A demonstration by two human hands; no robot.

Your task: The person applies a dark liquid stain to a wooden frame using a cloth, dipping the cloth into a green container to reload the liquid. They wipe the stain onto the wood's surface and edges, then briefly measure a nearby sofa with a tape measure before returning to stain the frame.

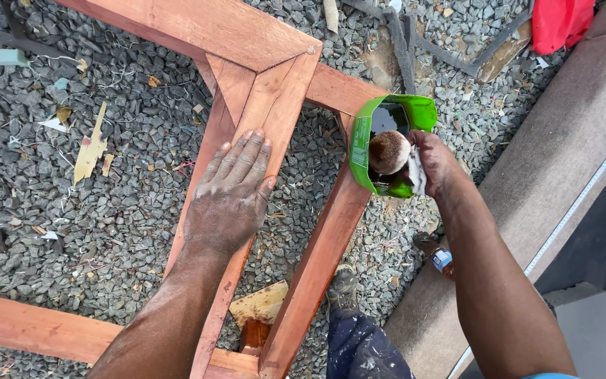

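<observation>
The scene is lit by soft, even daylight, and only faint shadows are cast on the gravel (120, 203). Focus is held throughout, with slight stretching seen at the edges.

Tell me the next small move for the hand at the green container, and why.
Probably lift the right hand with its stained pad out of the green container toward the wooden frame. The pad sits over dark liquid, and the left hand lies flat on the frame.
</observation>
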